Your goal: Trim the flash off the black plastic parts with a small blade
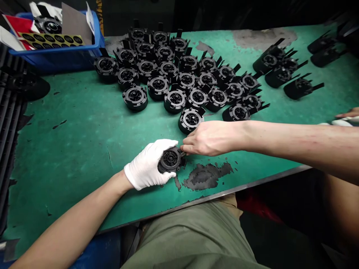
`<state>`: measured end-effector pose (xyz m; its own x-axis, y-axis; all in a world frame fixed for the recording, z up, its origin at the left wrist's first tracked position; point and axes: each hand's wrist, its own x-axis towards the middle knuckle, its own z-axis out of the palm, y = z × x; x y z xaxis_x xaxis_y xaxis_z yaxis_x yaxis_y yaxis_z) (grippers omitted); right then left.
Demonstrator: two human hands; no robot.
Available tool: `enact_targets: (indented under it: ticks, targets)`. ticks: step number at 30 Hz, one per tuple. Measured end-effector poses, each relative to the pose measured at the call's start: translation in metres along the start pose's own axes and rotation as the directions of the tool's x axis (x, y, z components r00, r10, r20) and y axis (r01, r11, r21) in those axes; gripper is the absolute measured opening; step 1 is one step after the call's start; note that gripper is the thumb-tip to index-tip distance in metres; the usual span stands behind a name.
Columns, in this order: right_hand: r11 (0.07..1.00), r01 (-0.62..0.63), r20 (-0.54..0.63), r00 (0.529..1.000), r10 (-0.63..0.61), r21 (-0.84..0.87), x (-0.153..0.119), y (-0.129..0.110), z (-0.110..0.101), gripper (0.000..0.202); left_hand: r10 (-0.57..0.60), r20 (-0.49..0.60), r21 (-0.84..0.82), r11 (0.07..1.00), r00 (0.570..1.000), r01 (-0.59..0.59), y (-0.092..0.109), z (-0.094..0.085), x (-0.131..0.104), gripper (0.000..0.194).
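My left hand (147,164), in a white glove, grips a round black plastic part (170,160) just above the green table (84,142) near its front edge. My bare right hand (209,138) reaches in from the right and pinches something small at that part's right side; what it pinches is too small to make out. Just behind my right hand stands another round black part (191,119), the nearest of a large cluster.
Several round black parts (174,71) stand packed at the table's middle back. More black parts with prongs (283,71) lie at the back right. A blue bin (56,41) with label sheets sits at the back left. Another person's fingers (349,114) show at the right edge.
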<state>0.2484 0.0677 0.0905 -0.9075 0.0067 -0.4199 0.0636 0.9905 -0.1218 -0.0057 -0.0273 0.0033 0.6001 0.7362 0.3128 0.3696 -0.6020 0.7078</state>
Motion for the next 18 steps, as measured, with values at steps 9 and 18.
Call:
enact_targets:
  ticks: [9, 18]
  targets:
    - [0.971, -0.224, 0.028, 0.974, 0.223, 0.083, -0.010, -0.033, 0.012, 0.017, -0.026, 0.005, -0.007, 1.000, 1.000, 0.026, 0.003, -0.001, 0.001, 0.084]
    - [0.998, -0.056, -0.023, 0.998, 0.056, -0.018, -0.004, -0.017, 0.008, 0.027, -0.029, 0.018, -0.016, 0.999, 0.999, 0.029, -0.002, 0.001, -0.001, 0.086]
